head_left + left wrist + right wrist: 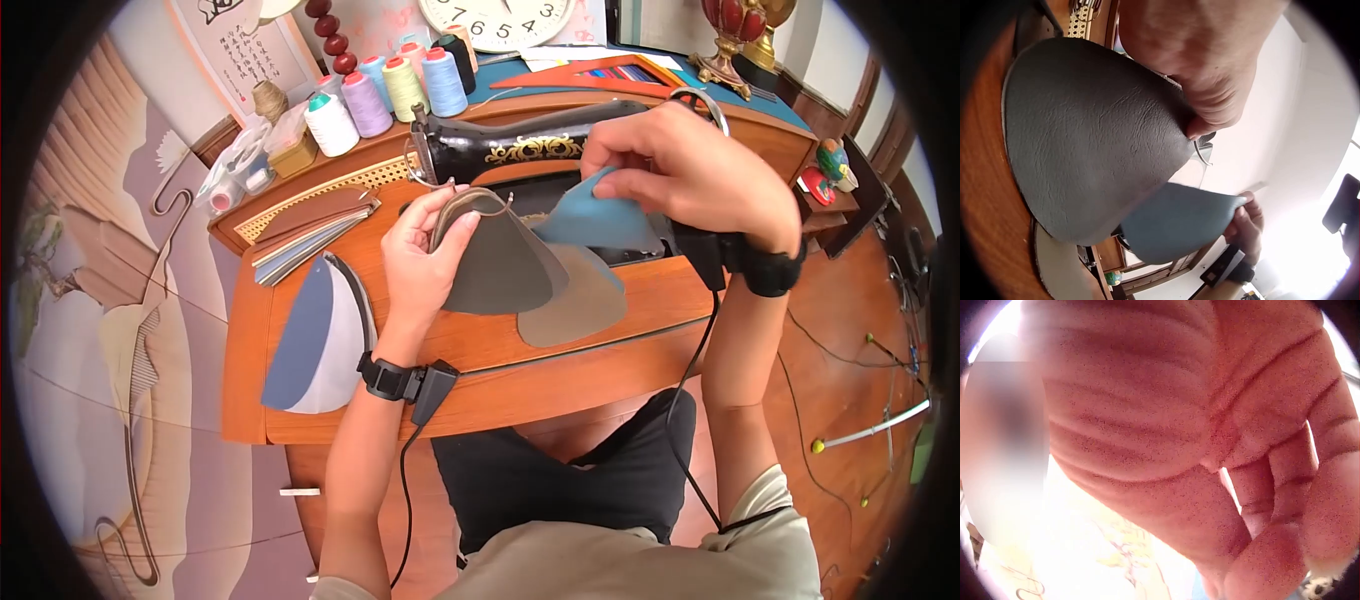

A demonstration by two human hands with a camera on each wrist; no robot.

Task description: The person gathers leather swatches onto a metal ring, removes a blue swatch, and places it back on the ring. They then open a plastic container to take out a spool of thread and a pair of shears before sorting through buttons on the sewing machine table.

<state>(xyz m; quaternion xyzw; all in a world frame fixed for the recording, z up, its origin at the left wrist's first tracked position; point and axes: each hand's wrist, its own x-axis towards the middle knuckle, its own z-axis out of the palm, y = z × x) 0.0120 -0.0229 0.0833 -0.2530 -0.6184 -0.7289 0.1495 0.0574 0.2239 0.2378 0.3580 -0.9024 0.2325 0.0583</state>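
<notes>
My left hand (425,260) grips a stack of dark grey leather swatches (490,265) by its narrow top, thumb in front. A thin curved metal ring (511,203) shows at that end. Higher and to the right, my right hand (690,175) pinches a blue leather swatch (595,220) by its corner between thumb and fingers. The left wrist view shows the wrinkled grain of the grey leather (1085,137), with the blue swatch (1179,222) hanging beyond it. Beneath both, a taupe swatch (570,315) lies on the wooden table (490,395). The right palm (1135,412) fills most of the right wrist view.
A black sewing machine (540,140) stands behind the hands. Blue and pale swatches (300,340) lie at left, with a fanned stack of strips (310,240) behind them. Several thread spools (405,90) line the back shelf. Cables run from both wrist cameras.
</notes>
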